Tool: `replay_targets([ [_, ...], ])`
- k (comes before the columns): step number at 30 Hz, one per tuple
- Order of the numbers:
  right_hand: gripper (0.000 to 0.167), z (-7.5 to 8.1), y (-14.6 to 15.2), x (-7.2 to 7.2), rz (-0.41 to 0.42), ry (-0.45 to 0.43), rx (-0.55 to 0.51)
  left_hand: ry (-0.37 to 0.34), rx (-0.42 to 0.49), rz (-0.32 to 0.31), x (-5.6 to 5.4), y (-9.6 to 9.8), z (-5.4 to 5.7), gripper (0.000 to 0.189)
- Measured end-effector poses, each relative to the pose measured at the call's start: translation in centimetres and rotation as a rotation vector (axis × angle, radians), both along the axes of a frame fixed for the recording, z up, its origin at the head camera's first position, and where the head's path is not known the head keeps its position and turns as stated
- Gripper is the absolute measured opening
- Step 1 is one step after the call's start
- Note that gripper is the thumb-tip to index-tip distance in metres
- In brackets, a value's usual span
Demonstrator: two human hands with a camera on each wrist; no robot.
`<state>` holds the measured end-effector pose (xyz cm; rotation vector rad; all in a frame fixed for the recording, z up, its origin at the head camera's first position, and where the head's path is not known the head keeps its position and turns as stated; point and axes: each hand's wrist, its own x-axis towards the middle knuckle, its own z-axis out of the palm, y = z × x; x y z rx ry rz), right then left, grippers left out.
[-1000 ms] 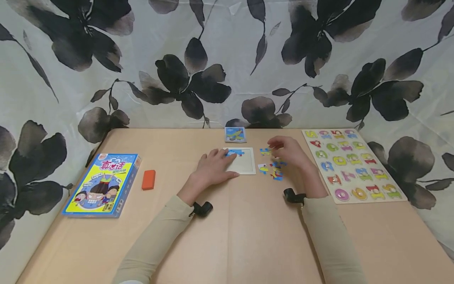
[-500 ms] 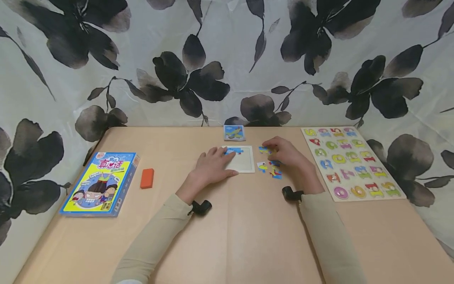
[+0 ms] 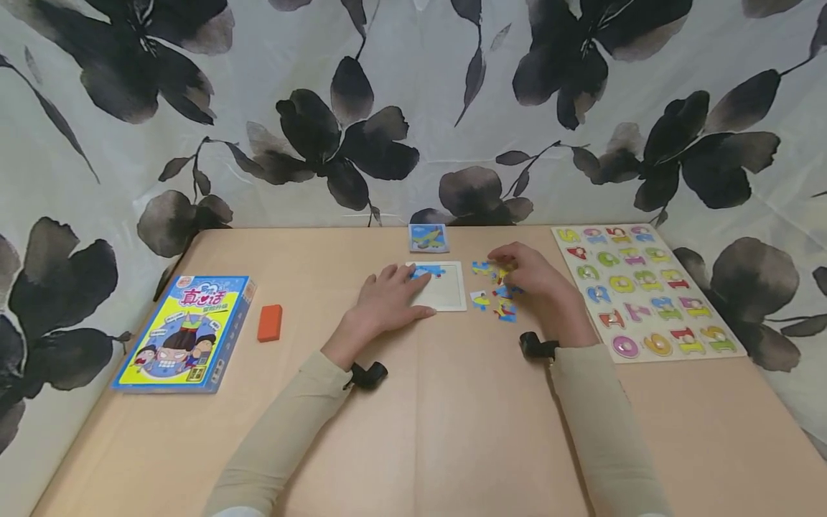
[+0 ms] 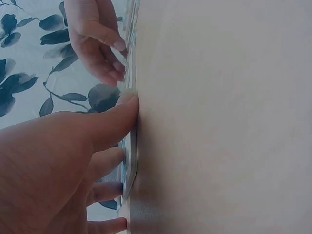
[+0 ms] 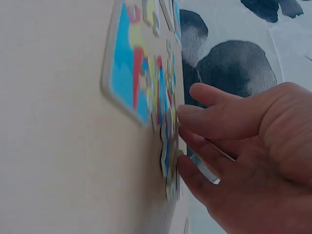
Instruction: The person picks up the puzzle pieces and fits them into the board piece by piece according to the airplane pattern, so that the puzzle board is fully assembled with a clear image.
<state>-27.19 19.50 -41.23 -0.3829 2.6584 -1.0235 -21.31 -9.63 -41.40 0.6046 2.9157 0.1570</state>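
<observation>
My left hand (image 3: 388, 301) rests with spread fingers on the left side of a white puzzle tray (image 3: 449, 296); its thumb (image 4: 119, 114) lies at the tray's near edge. A few joined blue puzzle pieces (image 3: 434, 271) sit in the tray's upper part, partly hidden by my fingers. Right of the tray, my right hand (image 3: 535, 278) is over a loose cluster of colourful puzzle pieces (image 3: 505, 311). In the right wrist view its loosely bent fingers (image 5: 195, 178) touch or nearly touch several pieces (image 5: 168, 141), and no piece is seen gripped. Its hand partly hides the cluster from the head camera.
A small picture card (image 3: 428, 238) of a yellow plane lies behind the tray. At the right is a board of colourful figures (image 3: 646, 294). To the left are an orange block (image 3: 270, 323) and a blue-yellow box (image 3: 184, 334). A floral cloth (image 3: 362, 43) hangs behind the table.
My right hand dipped left over the loose pieces, then shifted slightly back to the right, uncovering more of them. The left hand has stayed on the tray.
</observation>
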Motion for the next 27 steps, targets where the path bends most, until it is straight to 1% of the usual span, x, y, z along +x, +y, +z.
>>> replay_targets([
  [4,0.042,0.3,0.2,0.1,-0.011,0.010,0.039,-0.004,-0.010,-0.001,0.0,0.0,0.1,0.075],
  [10,0.034,0.1,0.2,0.2,-0.062,-0.004,0.027,0.001,-0.016,-0.004,0.0,0.1,0.1,0.075],
  [14,0.031,-0.3,0.4,0.1,-0.082,-0.013,0.008,0.000,-0.014,-0.003,0.1,0.1,0.0,0.074],
  [17,0.031,-0.6,0.7,0.0,-0.082,-0.015,-0.003,-0.001,-0.011,-0.006,0.1,0.1,0.0,0.074],
  [20,0.032,-0.8,1.0,-0.1,-0.085,-0.001,-0.019,0.001,-0.014,-0.007,0.1,0.1,0.0,0.074],
  [24,0.034,-0.9,1.5,-0.3,-0.106,0.021,-0.053,0.000,-0.016,-0.001,0.0,0.1,-0.1,0.074],
  [27,0.034,-0.7,1.9,-0.2,-0.133,0.017,-0.059,-0.005,-0.009,0.001,0.0,0.1,-0.1,0.074],
])
